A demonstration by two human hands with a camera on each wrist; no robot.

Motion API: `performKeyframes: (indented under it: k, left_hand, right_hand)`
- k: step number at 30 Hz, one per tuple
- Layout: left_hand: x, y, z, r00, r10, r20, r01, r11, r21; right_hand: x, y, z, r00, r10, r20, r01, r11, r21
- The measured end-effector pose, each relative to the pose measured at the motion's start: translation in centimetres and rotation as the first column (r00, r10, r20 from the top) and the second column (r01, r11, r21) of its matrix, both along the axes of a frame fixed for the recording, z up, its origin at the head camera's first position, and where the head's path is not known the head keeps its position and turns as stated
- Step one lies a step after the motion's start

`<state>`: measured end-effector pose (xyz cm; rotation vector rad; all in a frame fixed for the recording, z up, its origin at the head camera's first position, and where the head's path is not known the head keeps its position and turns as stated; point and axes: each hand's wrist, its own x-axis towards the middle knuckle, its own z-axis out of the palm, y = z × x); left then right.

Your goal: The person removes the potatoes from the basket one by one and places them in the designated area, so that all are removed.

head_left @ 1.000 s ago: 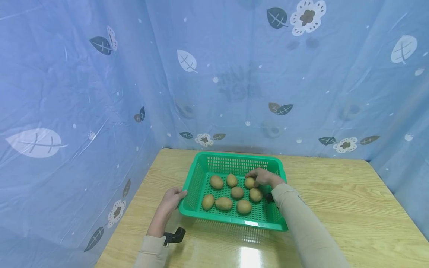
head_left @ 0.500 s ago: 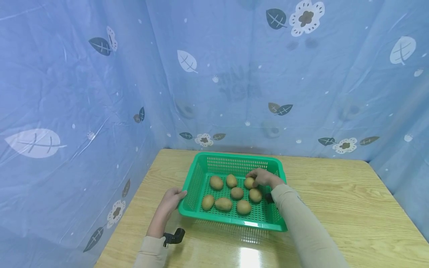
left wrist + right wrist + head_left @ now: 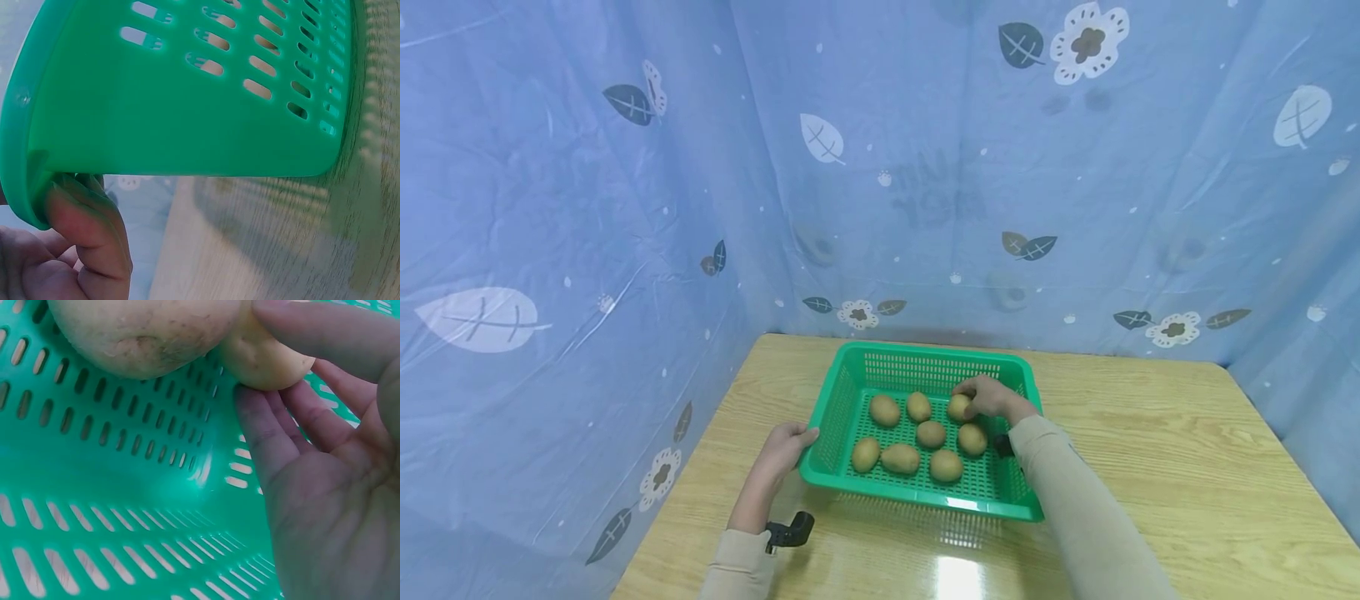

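Observation:
A green plastic basket [image 3: 917, 497] with slotted walls stands on the table and holds several potatoes. My left hand [image 3: 784, 448] grips its left rim; in the left wrist view the fingers [image 3: 87, 225] curl up under the lip. Inside the basket, at the back right, my right hand [image 3: 990, 396] holds a potato [image 3: 957, 407]. The right wrist view shows the thumb on one side of this potato [image 3: 262, 362] and fingertips on the other. Closer to that camera is a second potato [image 3: 147, 337], just in front of the held one in the head view.
The wooden table [image 3: 1165, 450] extends right of the basket. A blue patterned curtain [image 3: 880, 183] surrounds it at the back and sides. Other potatoes, such as an oblong one [image 3: 900, 458], lie spread on the basket floor. A black wrist camera [image 3: 792, 530] sits below the left hand.

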<state>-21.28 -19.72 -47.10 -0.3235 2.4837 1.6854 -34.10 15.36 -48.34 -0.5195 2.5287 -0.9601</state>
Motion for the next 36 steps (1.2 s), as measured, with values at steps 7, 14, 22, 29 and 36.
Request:
performKeyframes:
  k: [7, 14, 22, 29, 36]
  left_hand:
    - [-0.11, -0.01, 0.03, 1.000, 0.000, -0.012, 0.000, 1.000, 0.001]
    - [-0.07, -0.11, 0.05, 1.000, -0.002, -0.002, 0.002, 1.000, -0.004]
    - [0.21, -0.08, 0.42, 1.000, 0.010, -0.007, -0.010, 1.000, -0.018]
    - [-0.04, -0.16, 0.10, 1.000, 0.008, -0.002, -0.008, 1.000, -0.001]
    - [0.14, -0.11, 0.08, 1.000, 0.003, 0.002, -0.003, 1.000, -0.006]
  right_hand:
    - [-0.05, 0.17, 0.05, 1.000, -0.012, -0.007, 0.012, 0.998, -0.063]
    - [-0.16, 0.21, 0.31, 1.000, -0.012, -0.004, 0.011, 0.988, -0.154]
    - [-0.17, 0.06, 0.75, 1.000, 0.015, -0.020, -0.019, 0.970, -0.242]
    - [-0.19, 0.17, 0.69, 1.000, -0.004, -0.015, -0.001, 0.959, -0.285]
    - [-0.02, 0.26, 0.70, 0.998, -0.052, -0.029, 0.041, 0.952, -0.303]
